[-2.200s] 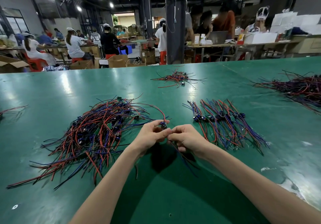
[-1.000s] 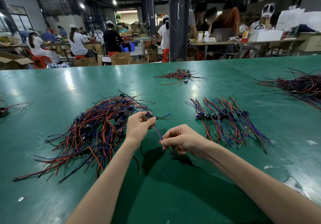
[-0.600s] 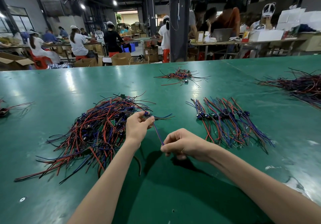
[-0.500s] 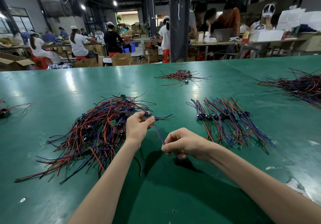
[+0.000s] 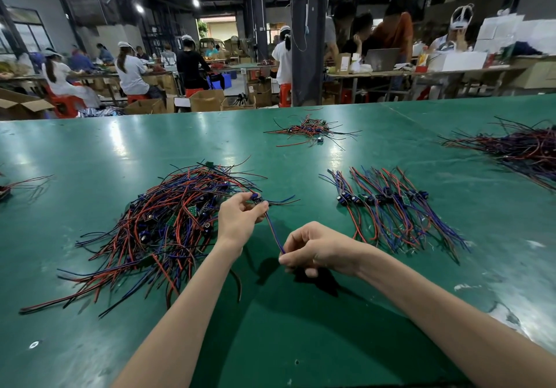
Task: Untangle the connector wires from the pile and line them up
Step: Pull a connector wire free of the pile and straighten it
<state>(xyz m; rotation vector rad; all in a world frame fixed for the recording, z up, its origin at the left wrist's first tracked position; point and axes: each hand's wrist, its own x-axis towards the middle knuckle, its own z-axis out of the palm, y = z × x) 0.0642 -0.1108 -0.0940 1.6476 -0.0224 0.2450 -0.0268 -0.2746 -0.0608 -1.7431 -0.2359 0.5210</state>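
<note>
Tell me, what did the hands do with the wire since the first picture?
The hands drew apart. The left hand keeps pinching the connector beside the tangled pile, while the right hand slid down the blue wire toward the person, stretching it between them. That pile and the lined-up row stayed put.

Bright overhead lamps, tabletop glare, wide-angle bowing.

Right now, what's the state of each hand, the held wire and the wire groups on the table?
left hand, pinches held wire at its connector end
right hand, pinches its other end
held wire, stretched straight between both hands
tangled pile, jumbled, left of hands
lined-up row, side by side, connectors aligned, no hand on it
</note>
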